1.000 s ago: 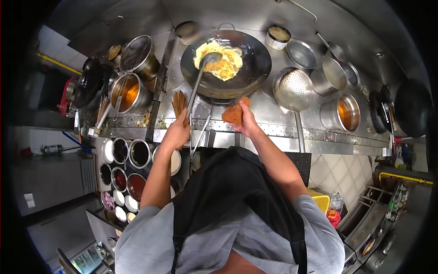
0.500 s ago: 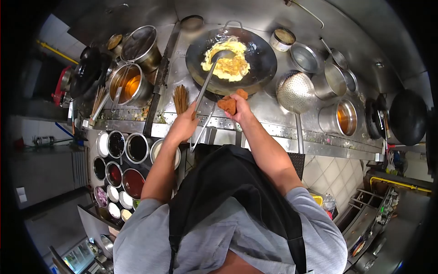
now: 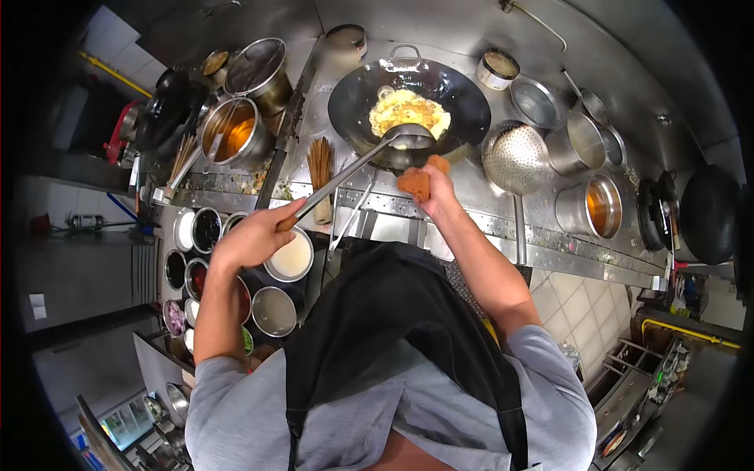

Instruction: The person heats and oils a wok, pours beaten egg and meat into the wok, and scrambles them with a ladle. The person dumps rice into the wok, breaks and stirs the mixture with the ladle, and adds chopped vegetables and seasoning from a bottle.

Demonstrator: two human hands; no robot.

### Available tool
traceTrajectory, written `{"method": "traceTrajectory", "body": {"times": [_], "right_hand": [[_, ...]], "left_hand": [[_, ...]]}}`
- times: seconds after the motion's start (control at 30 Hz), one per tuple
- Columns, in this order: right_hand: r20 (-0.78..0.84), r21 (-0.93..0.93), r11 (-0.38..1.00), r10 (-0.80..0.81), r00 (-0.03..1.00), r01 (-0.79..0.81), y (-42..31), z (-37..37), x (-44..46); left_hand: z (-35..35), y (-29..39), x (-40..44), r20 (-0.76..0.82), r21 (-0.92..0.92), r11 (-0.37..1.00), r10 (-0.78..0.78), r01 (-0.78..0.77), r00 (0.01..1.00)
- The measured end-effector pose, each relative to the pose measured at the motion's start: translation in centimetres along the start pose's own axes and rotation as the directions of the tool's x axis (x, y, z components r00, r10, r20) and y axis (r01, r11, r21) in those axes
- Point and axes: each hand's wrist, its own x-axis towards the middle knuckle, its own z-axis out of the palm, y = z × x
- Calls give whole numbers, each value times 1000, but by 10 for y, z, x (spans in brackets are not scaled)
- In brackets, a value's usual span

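two hands: one left hand and one right hand; one ladle; one orange cloth; one wok with one mass of egg; one perforated strainer; two bamboo brushes; two steel pots of amber liquid, one each side of the wok; two round tins; one black apron; several tubs below, partly hidden, cannot tell how many

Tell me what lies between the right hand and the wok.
In the head view, an orange cloth, held in the right hand, lies between it and the wok.
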Motion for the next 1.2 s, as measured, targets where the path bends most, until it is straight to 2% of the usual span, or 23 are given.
{"method": "traceTrajectory", "body": {"times": [0.07, 0.17, 0.2, 0.27, 0.3, 0.33, 0.37, 0.43, 0.47, 0.5, 0.53, 0.57, 0.67, 0.7, 0.73, 0.77, 0.83, 0.97, 1.07, 1.2], "right_hand": [[-17, 72, 997, -38, 999, 39, 3, 12, 4], [46, -27, 997, -66, 997, 67, 14, 1, 0], [24, -42, 996, -81, 996, 82, 17, -4, -23], [149, -9, 995, -93, 984, 95, 46, -39, -51], [169, -28, 996, -78, 983, 84, 65, -62, -61], [246, -172, 961, -172, 954, 218, 80, -88, -58], [261, -156, 968, -150, 954, 195, 76, -89, -59], [281, -114, 983, -104, 954, 141, 68, -85, -74], [149, -107, 993, -28, 988, 44, 41, -56, -88], [160, 45, 996, -80, 984, 73, 32, -43, -73], [76, 5, 997, -80, 994, 80, 14, -25, -65], [59, -4, 999, -54, 997, 54, 2, -14, -55], [80, -21, 997, -68, 994, 70, -2, -8, -8], [76, -28, 996, -82, 994, 84, 1, -10, 6], [85, 44, 998, -42, 995, 38, 1, -9, 15], [78, 9, 999, -39, 996, 38, 2, -12, 21], [69, -63, 997, -31, 997, 35, -3, -8, 18], [100, -48, 998, -41, 994, 46, -2, -9, 36], [116, -39, 999, -23, 993, 27, -2, -10, 43], [153, -64, 997, -22, 988, 32, -6, -16, 43]], "left_hand": [[30, -16, 31, -102, 89, 983, 168, -159, 981], [70, -12, 69, -181, 52, 995, 89, -81, 980], [77, -8, 73, -209, 45, 997, 73, -65, 975], [89, -2, 74, -266, 25, 999, 42, -37, 963], [89, -3, 67, -293, 17, 997, 75, -74, 953], [87, -4, 56, -322, 8, 994, 106, -109, 941], [82, -5, 44, -349, 3, 990, 135, -143, 927], [69, -2, 26, -321, -18, 993, 103, -115, 941], [62, 2, 18, -288, -35, 996, 71, -85, 955], [55, 6, 11, -256, -48, 997, 42, -56, 966], [49, 10, 8, -197, -28, 1000, 1, -7, 980], [47, 7, 10, -182, -27, 1000, 5, -10, 983], [44, 7, 19, -151, 5, 1000, -16, 17, 988], [46, 7, 22, -181, 6, 1000, 0, 1, 984], [50, 4, 27, -213, 5, 1000, 14, -13, 977], [53, 1, 34, -247, 4, 1000, 27, -27, 969], [60, 0, 52, -302, -54, 998, 2, -20, 953], [74, -1, 97, -348, -282, 960, -106, 4, 931], [83, 1, 120, -395, -433, 900, -143, -47, 907], [85, -6, 121, -379, -513, 855, -144, -77, 914]]}}
